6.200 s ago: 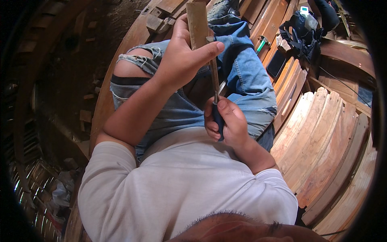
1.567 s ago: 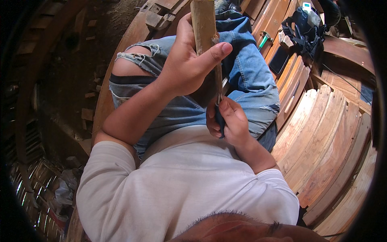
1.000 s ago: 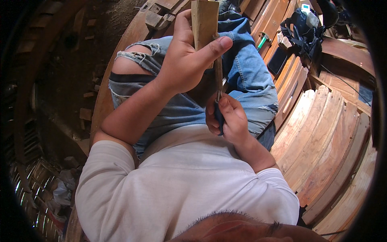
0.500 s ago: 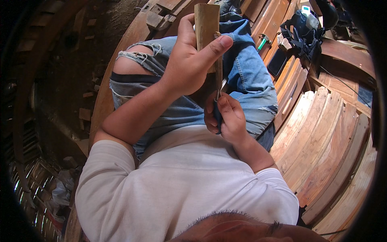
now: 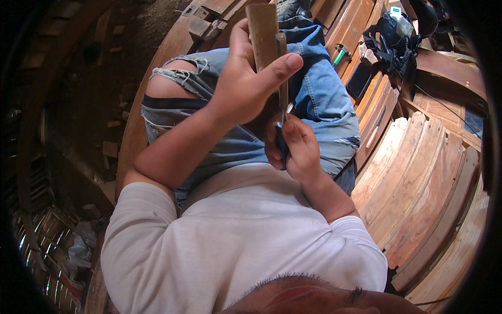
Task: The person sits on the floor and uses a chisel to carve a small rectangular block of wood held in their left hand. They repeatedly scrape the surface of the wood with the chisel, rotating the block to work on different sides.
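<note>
A flat wooden block stands up between my thighs, its upper end leaning slightly left. Around its left side and back curl the fingers of my left hand, with the thumb stretched across towards the right. My right hand is closed round the dark blue handle of what looks like a chisel. From it a thin metal shank runs up to a long, narrow, brownish blade, which lies along the block's right edge, passing behind my left thumb. The thumb hides part of the blade.
Curved wooden planks lie side by side at the right. A black phone, a green-handled tool and a black strapped bag rest on boards at upper right. Small wood offcuts sit at upper left.
The block has shifted slightly left and tilted. The blade's end now reaches higher beside it, and the pale curl at its tip no longer shows. My right hand has barely moved.
</note>
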{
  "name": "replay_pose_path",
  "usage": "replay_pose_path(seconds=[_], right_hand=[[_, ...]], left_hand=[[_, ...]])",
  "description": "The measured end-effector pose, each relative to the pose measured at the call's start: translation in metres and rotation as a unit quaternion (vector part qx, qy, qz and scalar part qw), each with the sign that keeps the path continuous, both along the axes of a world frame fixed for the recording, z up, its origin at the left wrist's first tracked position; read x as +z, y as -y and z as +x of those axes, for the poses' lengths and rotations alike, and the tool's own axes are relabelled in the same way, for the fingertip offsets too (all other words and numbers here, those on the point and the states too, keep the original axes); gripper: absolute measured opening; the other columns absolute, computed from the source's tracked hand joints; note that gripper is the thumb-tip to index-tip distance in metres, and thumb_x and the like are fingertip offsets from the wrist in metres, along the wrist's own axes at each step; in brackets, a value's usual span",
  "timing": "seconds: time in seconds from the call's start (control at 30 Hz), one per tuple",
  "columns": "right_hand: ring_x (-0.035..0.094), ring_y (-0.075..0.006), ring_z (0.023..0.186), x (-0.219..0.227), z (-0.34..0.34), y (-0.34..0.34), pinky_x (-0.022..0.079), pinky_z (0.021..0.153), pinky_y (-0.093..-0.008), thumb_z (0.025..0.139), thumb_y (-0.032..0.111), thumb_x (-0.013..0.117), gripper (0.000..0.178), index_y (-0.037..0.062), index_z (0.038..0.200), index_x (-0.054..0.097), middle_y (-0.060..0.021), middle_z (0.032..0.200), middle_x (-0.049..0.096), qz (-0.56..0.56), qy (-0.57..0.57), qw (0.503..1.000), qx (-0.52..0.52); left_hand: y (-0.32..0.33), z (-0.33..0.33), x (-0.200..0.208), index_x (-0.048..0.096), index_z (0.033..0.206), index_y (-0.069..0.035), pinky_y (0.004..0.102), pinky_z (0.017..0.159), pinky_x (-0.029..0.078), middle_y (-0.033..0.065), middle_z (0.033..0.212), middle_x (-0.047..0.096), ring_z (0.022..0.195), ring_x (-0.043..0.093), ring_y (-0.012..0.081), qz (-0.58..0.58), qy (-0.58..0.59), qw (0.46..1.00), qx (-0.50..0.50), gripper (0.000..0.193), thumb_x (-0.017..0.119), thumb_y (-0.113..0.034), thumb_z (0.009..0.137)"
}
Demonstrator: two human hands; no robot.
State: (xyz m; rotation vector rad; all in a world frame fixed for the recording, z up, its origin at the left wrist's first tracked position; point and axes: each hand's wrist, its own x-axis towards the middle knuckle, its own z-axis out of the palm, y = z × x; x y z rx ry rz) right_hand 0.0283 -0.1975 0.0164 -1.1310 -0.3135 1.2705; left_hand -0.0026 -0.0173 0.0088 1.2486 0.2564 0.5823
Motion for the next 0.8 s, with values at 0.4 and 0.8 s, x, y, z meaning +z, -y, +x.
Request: replay_pose_path(seconds=[0.4,0.8], right_hand=[[0.046,-0.0072,0.054,0.0,-0.005,0.016,0.037,0.047,-0.0217,0.109,0.051,0.045,0.048,0.0057,0.099,0.055,0.0012,0.067,0.049,-0.019,-0.098,0.993,0.063],[0.046,-0.0092,0.051,-0.005,-0.004,0.014,0.038,0.047,-0.0235,0.109,0.051,0.044,0.048,0.0058,0.099,0.054,-0.0002,0.065,0.048,-0.017,-0.094,0.995,0.028]], left_hand=[[-0.038,0.0,-0.013,0.05,0.134,-0.003,0.0397,0.088,0.052,0.0141,0.111,0.062,0.096,0.064,0.0221,-0.326,0.164,0.918,-0.154,0.051,0.043,-0.044,0.105],[-0.026,0.004,-0.006,0.037,0.148,0.001,0.0403,0.096,0.052,0.0165,0.12,0.06,0.111,0.062,0.0247,-0.141,0.032,0.985,-0.097,0.072,0.056,-0.05,0.101]])
